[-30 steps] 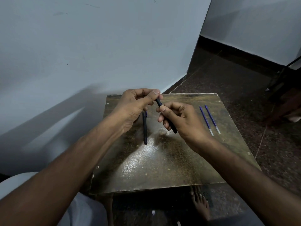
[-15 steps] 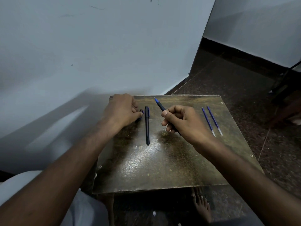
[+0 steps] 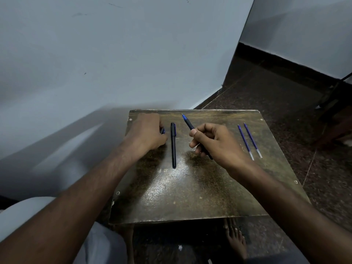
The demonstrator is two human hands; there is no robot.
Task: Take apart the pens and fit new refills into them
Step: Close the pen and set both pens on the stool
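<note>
My right hand [image 3: 217, 143] is shut on an uncapped black pen [image 3: 188, 123], whose blue tip points up and away to the far left. My left hand [image 3: 146, 132] rests on the worn table [image 3: 190, 197] near its far left corner, fingers curled over a small dark cap [image 3: 162, 131] that peeks out at the fingertips. A second black pen [image 3: 173, 145], capped, lies on the table between my hands, lengthwise toward me. Two blue refills [image 3: 249, 141] lie side by side on the right part of the table.
A pale wall stands close behind and to the left of the table. Dark speckled floor lies to the right, with a dark furniture leg [image 3: 331, 96] at the far right. A bare foot [image 3: 236, 239] shows under the table's near edge.
The hands have parted: the left one pulled the cap off the pen and lowered it to the table at far left. The right hand keeps the pen, its blue tip now bare.
</note>
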